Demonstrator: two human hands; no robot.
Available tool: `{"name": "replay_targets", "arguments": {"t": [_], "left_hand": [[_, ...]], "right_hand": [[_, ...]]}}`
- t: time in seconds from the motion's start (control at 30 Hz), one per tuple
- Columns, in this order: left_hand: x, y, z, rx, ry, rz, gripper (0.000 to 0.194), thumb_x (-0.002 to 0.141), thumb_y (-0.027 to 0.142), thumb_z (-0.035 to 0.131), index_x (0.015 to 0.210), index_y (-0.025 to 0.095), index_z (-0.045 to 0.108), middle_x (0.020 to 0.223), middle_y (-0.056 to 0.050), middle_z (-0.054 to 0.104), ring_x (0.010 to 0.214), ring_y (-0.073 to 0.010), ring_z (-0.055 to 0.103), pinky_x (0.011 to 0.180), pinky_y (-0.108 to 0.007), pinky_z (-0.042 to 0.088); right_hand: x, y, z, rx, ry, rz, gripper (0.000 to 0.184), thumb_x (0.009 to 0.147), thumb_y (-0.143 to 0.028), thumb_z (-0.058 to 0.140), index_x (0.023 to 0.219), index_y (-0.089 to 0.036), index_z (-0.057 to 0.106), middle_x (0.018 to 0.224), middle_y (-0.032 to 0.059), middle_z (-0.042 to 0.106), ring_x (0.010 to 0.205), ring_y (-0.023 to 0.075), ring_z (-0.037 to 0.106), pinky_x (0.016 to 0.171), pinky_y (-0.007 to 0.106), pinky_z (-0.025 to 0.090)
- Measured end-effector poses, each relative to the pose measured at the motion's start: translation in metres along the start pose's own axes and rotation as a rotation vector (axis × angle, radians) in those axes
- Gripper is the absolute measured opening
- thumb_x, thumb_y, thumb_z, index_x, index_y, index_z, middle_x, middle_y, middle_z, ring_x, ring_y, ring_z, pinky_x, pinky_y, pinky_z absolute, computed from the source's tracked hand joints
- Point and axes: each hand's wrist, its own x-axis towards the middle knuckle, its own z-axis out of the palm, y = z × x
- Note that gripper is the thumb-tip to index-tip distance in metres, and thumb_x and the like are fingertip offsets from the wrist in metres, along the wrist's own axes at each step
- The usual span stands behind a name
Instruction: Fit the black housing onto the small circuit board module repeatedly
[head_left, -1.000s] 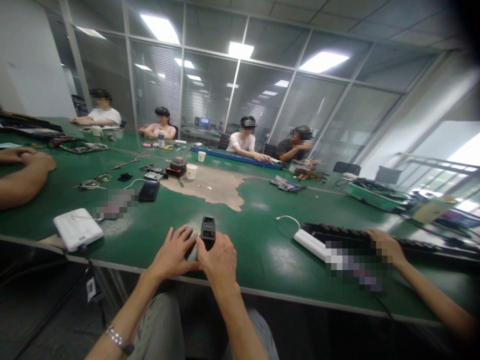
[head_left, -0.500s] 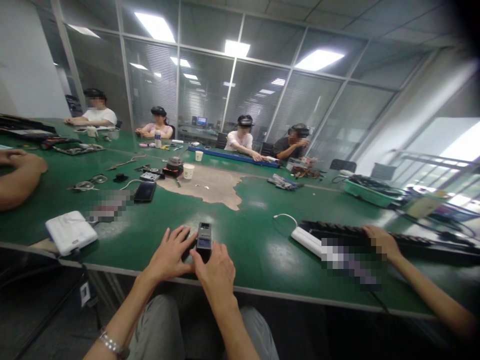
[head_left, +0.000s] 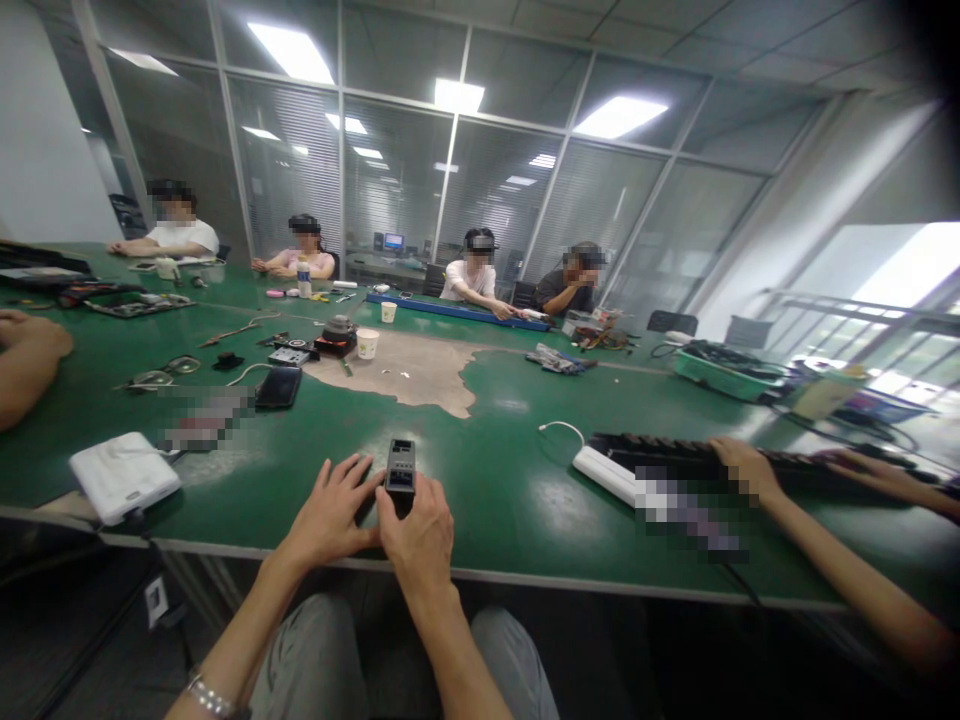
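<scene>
A small black box-shaped device stands on the green table in front of me, with recessed slots and small marks on its upper face. I cannot make out its exact kind. My right hand closes round its near end, thumb at the left side and fingers at the right. Just left of it, my left hand rests on the table with fingers spread. Its index fingertip comes close to the device's left side; whether it touches is unclear.
On the green table lie a white power bank, a black phone and a paper cup. At right, another person's hands touch a long black strip behind a white bar. Several people sit across.
The view has shifted slightly, so most things sit further left. A second hand has come into view at the far right. My hands keep their places around the device.
</scene>
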Motion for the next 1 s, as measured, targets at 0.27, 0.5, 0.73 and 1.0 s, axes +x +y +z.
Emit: {"name": "replay_targets", "arguments": {"t": [0.27,0.5,0.73,1.0], "left_hand": [[0.000,0.002,-0.003,-0.020,-0.010,0.001,0.084,0.075,0.077,0.057,0.145,0.034,0.042,0.157,-0.009,0.035,0.145,-0.0362,0.024,0.116,-0.064,0.014],[0.002,0.002,-0.004,-0.009,-0.020,-0.001,0.092,0.072,0.084,0.052,0.148,0.033,0.039,0.158,-0.010,0.033,0.146,-0.0368,0.024,0.115,-0.065,0.014],[0.001,-0.001,0.000,-0.008,-0.009,0.003,0.091,0.073,0.084,0.051,0.146,0.031,0.042,0.157,-0.011,0.034,0.145,-0.0366,0.025,0.115,-0.064,0.014],[0.001,0.002,-0.003,-0.009,-0.025,-0.002,0.094,0.071,0.086,0.050,0.146,0.030,0.042,0.157,-0.011,0.033,0.146,-0.0364,0.024,0.116,-0.064,0.014]], "right_hand": [[0.017,-0.009,-0.022,0.069,0.068,-0.037,0.033,0.086,-0.040,0.062,0.108,-0.017,0.063,0.096,0.0083,0.062,0.089,0.0219,0.062,0.079,0.030,0.046],[0.023,0.009,-0.039,0.018,0.119,-0.032,0.037,0.088,-0.045,0.059,0.110,-0.017,0.063,0.098,0.0085,0.062,0.089,0.0218,0.062,0.079,0.030,0.045],[0.011,0.048,-0.037,-0.120,0.075,0.035,0.037,0.089,-0.045,0.058,0.111,-0.015,0.063,0.095,0.0092,0.062,0.088,0.0228,0.062,0.077,0.030,0.045],[0.002,0.058,-0.033,-0.220,-0.032,0.088,0.039,0.090,-0.043,0.057,0.115,-0.014,0.062,0.099,0.0112,0.063,0.093,0.0252,0.065,0.079,0.031,0.046]]}}
